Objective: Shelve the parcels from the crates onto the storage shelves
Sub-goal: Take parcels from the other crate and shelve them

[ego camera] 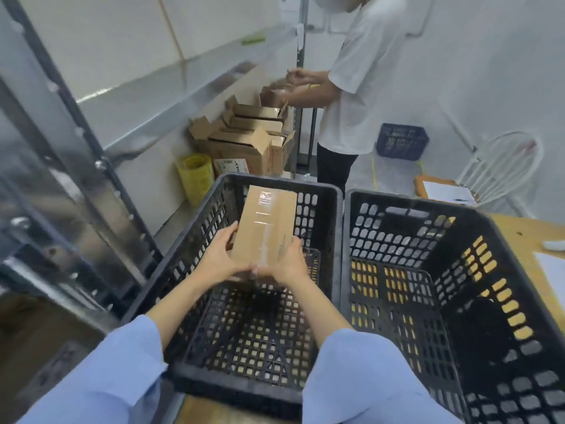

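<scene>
Both hands grip the near end of a taped cardboard parcel above the left black plastic crate, the left hand curled round its left edge and the right hand clamped on its right corner. The parcel's long axis points away from the person, far end tilted upward. A second black crate stands just beside it.

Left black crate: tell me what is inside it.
Both hands, left and right, hold one taped cardboard parcel inside the left black crate. The rest of its perforated floor is bare; the patch under the parcel and hands is hidden.
</scene>
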